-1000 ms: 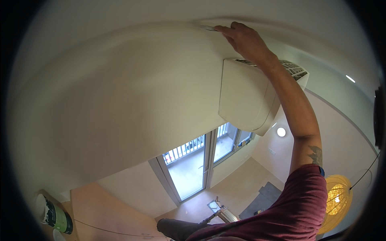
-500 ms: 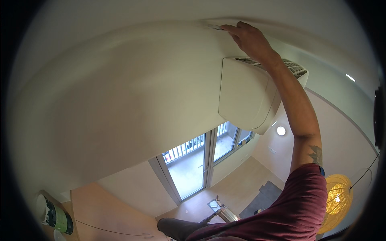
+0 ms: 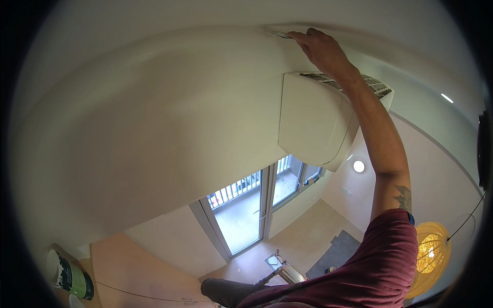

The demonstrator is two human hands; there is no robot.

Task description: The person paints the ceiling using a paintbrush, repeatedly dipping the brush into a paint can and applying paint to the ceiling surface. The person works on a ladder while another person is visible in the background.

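Observation:
My right hand (image 3: 324,51) is raised high, its fingers closed around a small paintbrush (image 3: 281,35). The brush's pale tip touches or nearly touches the cream wall (image 3: 154,113) where it meets the ceiling (image 3: 205,13); the fingers cover most of its handle. Beneath my wrist and forearm is a white wall-mounted air conditioner (image 3: 313,118), with its vented top partly hidden by the arm. My left hand is out of view.
A green-and-black bucket (image 3: 76,280) with white paint smears stands at the lower left. Far below are a glass balcony door (image 3: 236,215) and a grey mat-like surface (image 3: 334,254). A woven yellow pendant lamp (image 3: 432,251) hangs at right, beside my sleeve.
My right hand and the paintbrush have shifted slightly to the right along the wall's top edge. The rest looks the same.

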